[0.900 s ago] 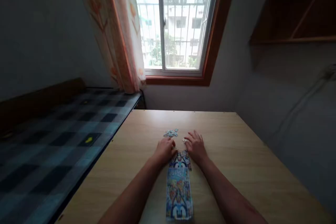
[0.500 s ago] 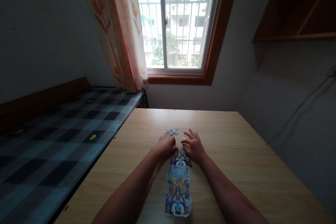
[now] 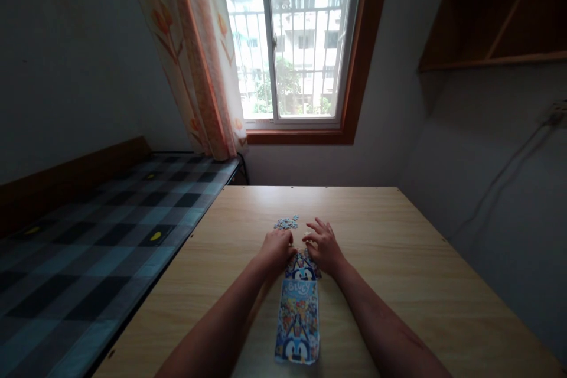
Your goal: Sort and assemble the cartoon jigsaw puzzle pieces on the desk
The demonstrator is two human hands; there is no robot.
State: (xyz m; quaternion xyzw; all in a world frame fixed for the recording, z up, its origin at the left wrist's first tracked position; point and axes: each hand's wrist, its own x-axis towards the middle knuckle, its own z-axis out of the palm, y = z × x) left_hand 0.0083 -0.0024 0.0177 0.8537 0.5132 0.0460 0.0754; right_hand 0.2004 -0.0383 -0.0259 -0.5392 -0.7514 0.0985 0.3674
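Observation:
A partly assembled jigsaw puzzle [image 3: 303, 271] with a blue cartoon dog face lies flat on the table. My left hand [image 3: 277, 248] is at its upper left, fingers curled down and closed; what they hold, if anything, is hidden. At the puzzle's upper right rests my right hand [image 3: 326, 248], its fingers spread and slightly bent. A small pale piece [image 3: 306, 234] lies by those fingertips. Just beyond my left hand is a pile of loose jigsaw pieces [image 3: 286, 223], mostly pale blue. Closest to me, a picture card or box lid [image 3: 297, 316] lettered "BLUEY" shows a matching dog design.
The light wooden table [image 3: 390, 301] reaches toward a wall with a window [image 3: 301, 59] and a flowered curtain [image 3: 195, 59]. On the left, a bed with a checked cover [image 3: 106, 230] runs along the table's edge. A wooden shelf [image 3: 496, 29] hangs at upper right.
The whole view has shifted slightly. Both hands stay beside the puzzle in nearly the same pose; the right fingers have bent only a little, and the pile looks the same.

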